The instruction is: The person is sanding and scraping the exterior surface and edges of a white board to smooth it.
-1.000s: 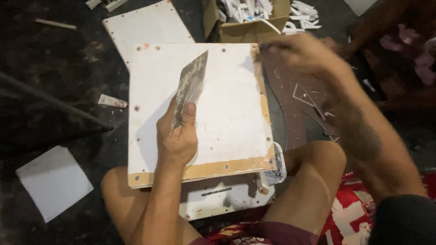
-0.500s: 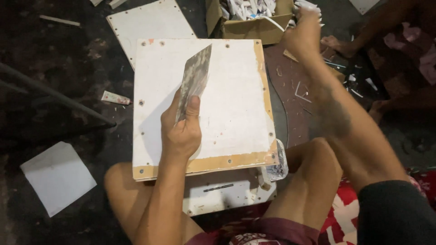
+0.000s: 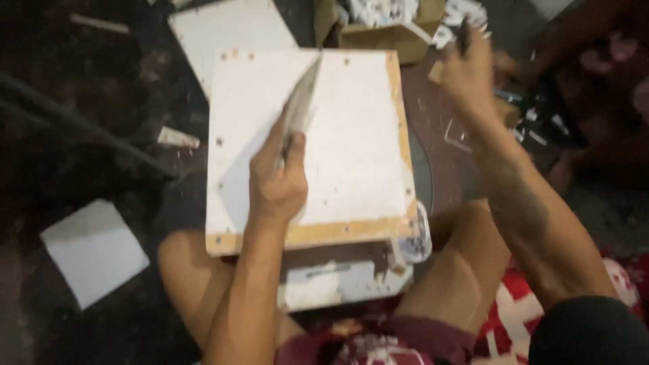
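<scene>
**Fingers clamped on a blade over a white board**

The fingers (image 3: 280,145) of the left hand (image 3: 276,182) are wrapped tight around the lower end of a flat, worn blade (image 3: 302,101), thumb pressed along its side. The blade stands tilted on edge, its tip pointing up and away over the middle of a white board (image 3: 351,149). The board lies flat above the person's knees, a bare wood strip showing along its near and right edges. A second white panel (image 3: 338,287) pokes out beneath its near edge.

The right hand (image 3: 466,67) reaches out past the board's far right corner, blurred; I cannot tell whether its fingers are together or apart, though something dark shows at its top. Just beyond it sits a cardboard box (image 3: 389,30) filled with white scraps. Another white board (image 3: 230,30) lies on the dark floor at the far left corner, and a white sheet (image 3: 94,250) lies well apart to the left.
</scene>
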